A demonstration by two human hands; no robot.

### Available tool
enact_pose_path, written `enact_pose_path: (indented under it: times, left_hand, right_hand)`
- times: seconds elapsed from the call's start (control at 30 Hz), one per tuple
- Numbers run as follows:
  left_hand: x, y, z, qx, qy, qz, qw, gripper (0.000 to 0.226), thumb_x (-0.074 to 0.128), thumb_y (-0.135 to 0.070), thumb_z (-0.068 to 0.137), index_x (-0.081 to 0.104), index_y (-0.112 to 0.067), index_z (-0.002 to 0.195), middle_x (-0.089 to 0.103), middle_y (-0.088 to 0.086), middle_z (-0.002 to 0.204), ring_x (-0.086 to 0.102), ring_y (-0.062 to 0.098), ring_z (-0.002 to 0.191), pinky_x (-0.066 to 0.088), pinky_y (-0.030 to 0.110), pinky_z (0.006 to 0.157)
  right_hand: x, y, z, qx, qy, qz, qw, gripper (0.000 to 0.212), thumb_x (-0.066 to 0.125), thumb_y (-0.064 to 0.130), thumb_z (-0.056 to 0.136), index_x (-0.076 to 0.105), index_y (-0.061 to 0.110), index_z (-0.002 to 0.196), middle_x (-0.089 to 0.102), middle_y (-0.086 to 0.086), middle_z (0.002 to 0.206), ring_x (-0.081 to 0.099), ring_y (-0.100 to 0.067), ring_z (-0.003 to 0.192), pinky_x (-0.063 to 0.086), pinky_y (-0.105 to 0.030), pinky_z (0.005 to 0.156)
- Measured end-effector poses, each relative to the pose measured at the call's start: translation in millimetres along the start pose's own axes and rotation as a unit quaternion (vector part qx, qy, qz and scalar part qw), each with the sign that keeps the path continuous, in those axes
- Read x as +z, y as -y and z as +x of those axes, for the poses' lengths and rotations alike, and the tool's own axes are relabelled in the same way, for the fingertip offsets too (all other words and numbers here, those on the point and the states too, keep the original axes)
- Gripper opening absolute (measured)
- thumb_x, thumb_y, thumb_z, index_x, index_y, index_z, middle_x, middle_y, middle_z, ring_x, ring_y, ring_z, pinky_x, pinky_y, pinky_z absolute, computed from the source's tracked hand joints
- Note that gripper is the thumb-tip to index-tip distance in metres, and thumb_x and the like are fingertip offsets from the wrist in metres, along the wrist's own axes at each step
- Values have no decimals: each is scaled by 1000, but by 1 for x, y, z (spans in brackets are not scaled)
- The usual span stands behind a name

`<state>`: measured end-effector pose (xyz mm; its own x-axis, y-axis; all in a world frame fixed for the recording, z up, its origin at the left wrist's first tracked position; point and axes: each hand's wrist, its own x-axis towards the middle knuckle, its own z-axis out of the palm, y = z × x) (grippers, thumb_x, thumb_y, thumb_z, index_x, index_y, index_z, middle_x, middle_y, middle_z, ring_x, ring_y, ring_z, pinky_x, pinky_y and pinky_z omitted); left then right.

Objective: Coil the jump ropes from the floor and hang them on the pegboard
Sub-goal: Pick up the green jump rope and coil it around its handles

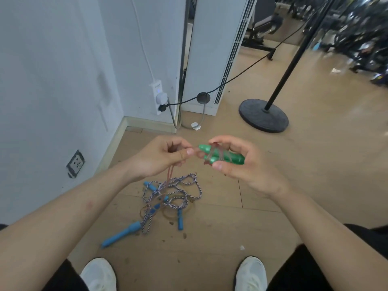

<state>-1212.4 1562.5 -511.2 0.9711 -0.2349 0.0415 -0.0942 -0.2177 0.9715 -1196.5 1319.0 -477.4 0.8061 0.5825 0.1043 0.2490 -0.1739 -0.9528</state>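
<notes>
My right hand [237,162] grips two green jump-rope handles [222,157] held side by side, with a thin reddish translucent rope wound around them. My left hand [161,158] pinches that reddish rope [171,175] just left of the handles, and the rope trails down to the floor. Below my hands lies a tangled pile of striped blue-white rope [178,194] with several blue handles, one long blue handle [121,235] at the lower left, another blue handle [180,221] upright in the pile. No pegboard is in view.
A white wall with a socket [76,163] stands at left. A power strip [158,97] with cables hangs in the corner beside a white floor unit [210,59]. A black stand base [263,115] sits on the wooden floor at right. My white shoes [98,274] are at the bottom.
</notes>
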Motion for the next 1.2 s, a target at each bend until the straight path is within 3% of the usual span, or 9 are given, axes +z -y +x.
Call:
enact_pose_path:
  times: [0.1,0.3,0.43,0.53,0.63,0.77,0.97,1.07,1.2]
  left_hand:
    - [-3,7,0,-3,-5,31,1000,13,68,-12,92,70,-6,104,61,-6,64,60,9,63,53,22,64]
    - [-10,20,4,-31,-57,93,994,13,69,-14,92,62,-13,104,62,-3,65,66,17,61,55,45,68]
    - [-10,21,5,-22,-80,112,990,8,72,-20,91,65,-21,93,60,5,73,60,16,57,49,38,64]
    - [-8,14,2,-9,-59,124,991,22,74,-45,77,70,-25,87,61,7,73,52,15,65,44,32,66]
    - [-5,-2,-6,25,-12,111,993,22,74,-46,79,72,-26,88,64,11,77,53,15,70,44,29,69]
    - [-3,-20,-9,60,-19,60,996,5,68,-16,92,72,-15,89,62,-15,67,52,1,65,40,11,64]
    - [-2,-22,-7,35,-83,4,996,11,65,-17,94,70,-13,86,46,-17,59,37,3,58,33,16,57]
    - [3,-19,-4,28,-93,12,995,12,64,-18,95,69,-15,86,50,-18,57,39,0,57,34,17,58]
    - [5,-14,3,29,-152,29,987,11,63,-15,97,70,-7,92,54,-23,52,46,-6,52,35,7,56]
  right_hand:
    - [-6,-6,6,16,-94,110,989,40,74,13,82,65,24,119,68,-11,117,56,-18,74,40,-19,50]
    - [-22,-8,13,49,-242,210,946,39,64,5,93,55,10,131,66,-20,123,49,-10,60,44,-21,56]
    - [-29,-17,17,73,-315,210,923,43,67,3,92,53,8,133,67,-23,120,55,-11,62,49,-24,60]
    - [-31,-26,19,99,-339,151,923,43,69,1,90,54,8,129,66,-22,110,55,-11,59,50,-24,57]
    - [-30,-36,19,144,-296,75,941,40,71,3,89,57,10,125,62,-16,108,58,-11,61,53,-23,57]
    - [-20,-44,17,168,-180,-24,969,41,73,4,87,58,18,122,58,-9,112,62,-16,61,56,-28,59]
    - [4,-36,14,150,27,-180,972,51,78,8,83,60,17,130,56,8,112,63,-11,70,56,-23,52]
    - [16,-29,9,127,71,-234,961,48,81,17,81,65,20,126,64,10,114,60,6,62,48,-11,49]
    - [29,-20,6,81,66,-277,955,41,88,39,70,74,31,107,72,20,99,58,17,78,39,-8,70]
